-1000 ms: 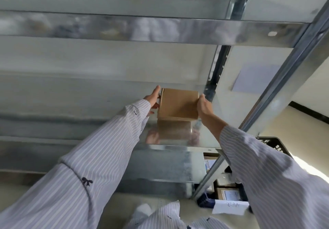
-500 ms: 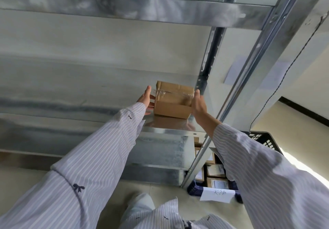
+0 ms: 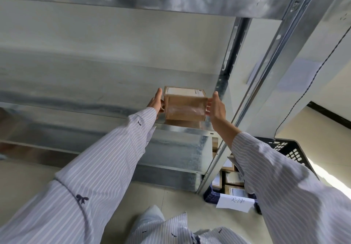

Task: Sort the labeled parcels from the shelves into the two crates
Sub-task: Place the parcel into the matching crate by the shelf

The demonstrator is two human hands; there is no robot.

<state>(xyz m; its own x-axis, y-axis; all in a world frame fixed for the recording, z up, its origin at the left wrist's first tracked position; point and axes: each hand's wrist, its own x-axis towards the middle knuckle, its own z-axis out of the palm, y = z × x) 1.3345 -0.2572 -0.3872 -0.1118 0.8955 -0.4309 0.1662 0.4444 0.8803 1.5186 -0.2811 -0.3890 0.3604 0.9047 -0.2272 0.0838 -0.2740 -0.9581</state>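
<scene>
Pale floor (image 3: 117, 179) lies beneath a steel shelf (image 3: 182, 132), and a blue crate (image 3: 209, 196) holding parcels (image 3: 234, 179) sits under the shelf's right end. At the shelf's front edge, the left hand (image 3: 155, 102) and right hand (image 3: 216, 107) press open palms against opposite sides of a brown parcel (image 3: 185, 109), fingers not wrapped around it. Held only by that squeeze on its glossy taped sides, the parcel could slip as it leaves the shelf and fall outside the crate.

We read two handwritten characters, probably 天津, on the white paper sign (image 3: 235, 202) at the front of the dark crate (image 3: 209, 196). The label (image 3: 180, 91) on the parcel (image 3: 185, 109) is too small to read.
</scene>
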